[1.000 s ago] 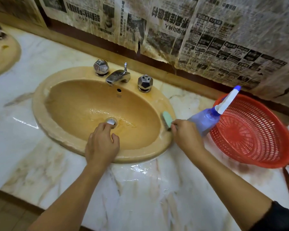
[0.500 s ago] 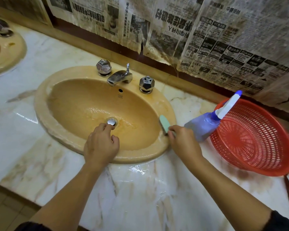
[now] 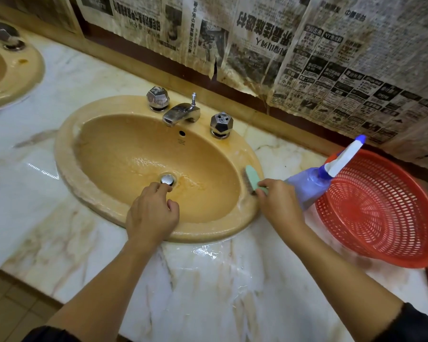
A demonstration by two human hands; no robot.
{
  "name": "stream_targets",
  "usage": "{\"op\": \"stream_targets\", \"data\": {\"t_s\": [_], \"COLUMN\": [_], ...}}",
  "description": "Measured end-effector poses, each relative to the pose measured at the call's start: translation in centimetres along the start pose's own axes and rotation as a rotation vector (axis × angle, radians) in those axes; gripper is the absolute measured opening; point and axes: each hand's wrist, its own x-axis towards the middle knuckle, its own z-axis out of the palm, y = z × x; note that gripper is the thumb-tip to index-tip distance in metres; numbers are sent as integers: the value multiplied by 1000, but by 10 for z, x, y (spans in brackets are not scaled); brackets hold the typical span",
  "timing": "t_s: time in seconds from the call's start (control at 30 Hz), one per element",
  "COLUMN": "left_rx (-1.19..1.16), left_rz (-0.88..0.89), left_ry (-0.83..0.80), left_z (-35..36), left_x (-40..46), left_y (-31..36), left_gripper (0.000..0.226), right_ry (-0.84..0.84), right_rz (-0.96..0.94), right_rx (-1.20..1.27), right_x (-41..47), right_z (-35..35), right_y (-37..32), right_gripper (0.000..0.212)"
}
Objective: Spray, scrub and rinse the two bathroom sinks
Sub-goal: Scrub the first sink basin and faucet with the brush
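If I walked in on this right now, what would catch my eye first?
Probably the wet yellow sink in the marble counter, with the right hand holding a green scrub brush against its right rim. Next, the bright red basket at the far right, a spray bottle leaning beside it, and old newspaper covering the wall.

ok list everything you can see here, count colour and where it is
sink: 1, tan, centre of counter
second sink: 1, tan, far left, partly cut off
tap knobs: 2, chrome, either side of spout
spout: 1, chrome, back rim of sink
drain plug: 1, chrome, basin bottom
scrub brush: 1, green, on sink's right rim
spray bottle: 1, blue and white, right of sink
basket: 1, red, far right
counter: 1, white marble
newspaper: several sheets, on wall
left hand: curled, at drain plug
right hand: holds scrub brush
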Motion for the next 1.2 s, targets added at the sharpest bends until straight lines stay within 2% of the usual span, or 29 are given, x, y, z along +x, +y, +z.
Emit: {"op": "stream_targets", "data": {"t_s": [0.07,0.17,0.27,0.4,0.5,0.63,0.73,0.83,0.97,1.1,1.2], "left_rx": [3,2,0,2,8,-6,-13,-22,-17,-35,-36], "left_rz": [-2,1,-8,-14,-7,-24,-20,-22,-28,-34,-32], "left_ry": [1,-8,-8,-10,-8,-12,-3,0,12,21,22], "left_z": [1,3,2,3,2,2,2,1,-1,0,-1], "left_x": [0,2,1,2,2,2,1,2,0,1,1], "left_y": [-1,-2,-2,-2,-2,-3,-2,-1,0,0,0], "left_gripper": [38,38,36,36,40,34,34,34,33,32,31], "right_ry": [26,-41,2,-113,-31,-113,-34,-102,-28,-96,-16], "right_rz": [20,-26,35,17,36,-9,30,-36,-10,-81,-56], "right_rx": [8,-36,-24,-90,-86,-156,-132,-157,-124,-136,-110], "right_x": [3,2,10,14,22,25,33,35,49,50,59], "right_z": [-1,-1,-6,-4,-11,-8,-14,-8,-14,-9,-12], "right_y": [1,-2,-2,-11,-9,-16,-13,-19,-21,-24,-21], "right_gripper": [29,23,21,17,19,20,19,20,21,20,22]}}
